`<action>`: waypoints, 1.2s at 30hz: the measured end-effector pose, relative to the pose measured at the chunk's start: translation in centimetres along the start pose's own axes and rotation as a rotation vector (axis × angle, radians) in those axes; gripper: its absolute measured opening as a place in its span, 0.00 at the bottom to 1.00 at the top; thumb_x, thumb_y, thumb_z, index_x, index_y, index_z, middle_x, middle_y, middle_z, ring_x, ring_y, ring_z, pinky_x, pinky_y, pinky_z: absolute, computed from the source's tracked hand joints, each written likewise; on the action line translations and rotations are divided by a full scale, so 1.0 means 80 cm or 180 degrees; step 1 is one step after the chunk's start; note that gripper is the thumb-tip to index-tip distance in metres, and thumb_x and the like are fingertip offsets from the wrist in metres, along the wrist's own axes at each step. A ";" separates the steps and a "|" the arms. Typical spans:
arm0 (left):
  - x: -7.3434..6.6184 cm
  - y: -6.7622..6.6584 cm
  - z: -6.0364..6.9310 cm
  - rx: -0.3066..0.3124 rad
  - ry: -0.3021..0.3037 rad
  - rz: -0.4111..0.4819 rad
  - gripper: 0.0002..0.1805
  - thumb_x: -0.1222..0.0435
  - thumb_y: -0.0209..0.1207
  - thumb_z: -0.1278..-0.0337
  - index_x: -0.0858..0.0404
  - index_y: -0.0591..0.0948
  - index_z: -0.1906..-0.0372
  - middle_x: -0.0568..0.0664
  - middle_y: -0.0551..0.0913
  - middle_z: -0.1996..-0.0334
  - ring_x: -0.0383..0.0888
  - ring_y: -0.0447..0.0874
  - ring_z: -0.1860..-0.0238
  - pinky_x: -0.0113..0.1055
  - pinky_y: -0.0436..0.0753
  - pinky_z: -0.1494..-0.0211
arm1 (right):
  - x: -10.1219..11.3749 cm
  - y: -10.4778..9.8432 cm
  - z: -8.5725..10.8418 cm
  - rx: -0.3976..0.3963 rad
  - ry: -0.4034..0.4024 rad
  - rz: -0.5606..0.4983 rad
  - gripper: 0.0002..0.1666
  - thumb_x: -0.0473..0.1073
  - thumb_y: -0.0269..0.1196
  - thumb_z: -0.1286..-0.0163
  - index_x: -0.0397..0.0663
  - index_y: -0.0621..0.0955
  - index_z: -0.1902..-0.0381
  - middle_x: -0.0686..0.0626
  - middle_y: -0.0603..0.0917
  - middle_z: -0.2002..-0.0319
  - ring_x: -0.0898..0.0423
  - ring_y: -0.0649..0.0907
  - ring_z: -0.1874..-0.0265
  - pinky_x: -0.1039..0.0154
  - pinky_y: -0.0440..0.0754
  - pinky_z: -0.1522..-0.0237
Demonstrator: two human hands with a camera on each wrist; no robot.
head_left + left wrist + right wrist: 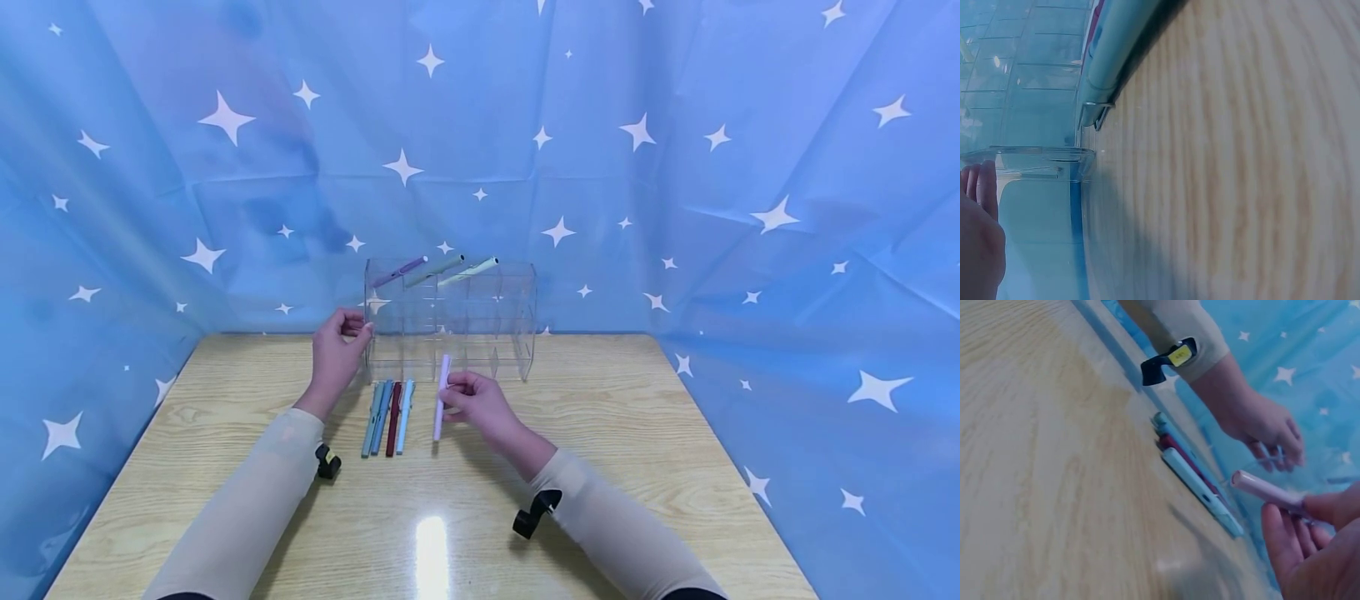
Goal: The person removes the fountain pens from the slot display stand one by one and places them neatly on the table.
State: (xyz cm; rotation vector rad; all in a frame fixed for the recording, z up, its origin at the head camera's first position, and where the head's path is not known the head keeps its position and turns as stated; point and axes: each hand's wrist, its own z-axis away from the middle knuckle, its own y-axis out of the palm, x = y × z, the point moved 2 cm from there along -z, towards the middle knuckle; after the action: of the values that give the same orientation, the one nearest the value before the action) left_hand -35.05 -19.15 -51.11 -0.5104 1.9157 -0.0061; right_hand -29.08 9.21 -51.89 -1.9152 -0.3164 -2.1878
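Lilac pen (pixel 438 422) in right hand (pixel 483 406), left hand (pixel 337 350) on rack

Right thumb and fingers pinch lilac pen, raised over wooden tabletop (pixel 600 400), in front of clear acrylic rack (pixel 528 333). Left fingers bent, thumb and fingers holding rack's left side panel. Lying left of lilac pen, side by side: teal pen (pixel 371 423), blue pen (pixel 382 419), dark red pen (pixel 393 419), light blue pen (pixel 405 419). Rack's top row, tilted: purple pen (pixel 401 271), grey-green pen (pixel 437 271), pale green pen (pixel 471 270).

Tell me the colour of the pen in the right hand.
Pale lilac; that pen shows best in the head view.
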 end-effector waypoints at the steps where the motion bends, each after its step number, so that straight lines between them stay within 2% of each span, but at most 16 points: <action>1: 0.000 0.000 0.000 0.0002 0.0001 0.0006 0.16 0.64 0.69 0.24 0.69 0.85 0.42 0.56 0.88 0.54 0.49 0.84 0.53 0.31 0.82 0.52 | -0.002 0.002 0.000 0.0014 0.0005 0.0004 0.18 0.29 0.67 0.21 0.26 0.80 0.38 0.44 0.86 0.55 0.55 0.88 0.60 0.49 0.93 0.48; 9: -0.002 0.000 0.001 0.0022 -0.0013 0.0048 0.15 0.64 0.69 0.23 0.69 0.85 0.43 0.58 0.88 0.54 0.49 0.84 0.53 0.28 0.82 0.55 | -0.016 0.015 0.001 0.0178 0.0108 0.0056 0.17 0.30 0.67 0.21 0.26 0.80 0.39 0.43 0.87 0.56 0.54 0.90 0.65 0.50 0.93 0.50; 17: -0.003 0.000 -0.001 0.0008 -0.0025 0.0041 0.13 0.66 0.69 0.25 0.68 0.85 0.44 0.58 0.88 0.54 0.49 0.84 0.53 0.28 0.82 0.54 | -0.025 0.022 -0.006 0.0195 0.0151 0.0096 0.16 0.30 0.67 0.21 0.27 0.80 0.40 0.40 0.88 0.56 0.53 0.89 0.66 0.51 0.94 0.52; 29: -0.003 0.001 0.000 -0.0016 -0.0013 0.0008 0.11 0.68 0.70 0.26 0.67 0.85 0.45 0.57 0.88 0.55 0.49 0.84 0.54 0.29 0.82 0.54 | -0.026 0.039 -0.012 0.0075 0.0291 0.0209 0.19 0.30 0.68 0.23 0.26 0.80 0.39 0.37 0.88 0.56 0.49 0.91 0.64 0.51 0.94 0.53; 36: -0.002 0.001 0.000 -0.0010 -0.0015 -0.0019 0.12 0.66 0.69 0.24 0.67 0.85 0.44 0.57 0.89 0.54 0.49 0.84 0.53 0.30 0.82 0.54 | -0.027 0.049 -0.016 -0.0010 0.0346 0.0301 0.20 0.30 0.69 0.25 0.25 0.80 0.39 0.38 0.87 0.56 0.51 0.90 0.66 0.53 0.94 0.56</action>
State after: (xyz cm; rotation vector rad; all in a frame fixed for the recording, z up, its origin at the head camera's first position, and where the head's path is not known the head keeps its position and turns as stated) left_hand -35.06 -19.05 -50.99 -0.5181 1.9100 -0.0058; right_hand -28.81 5.13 -54.11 -1.7665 -0.1998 -2.2208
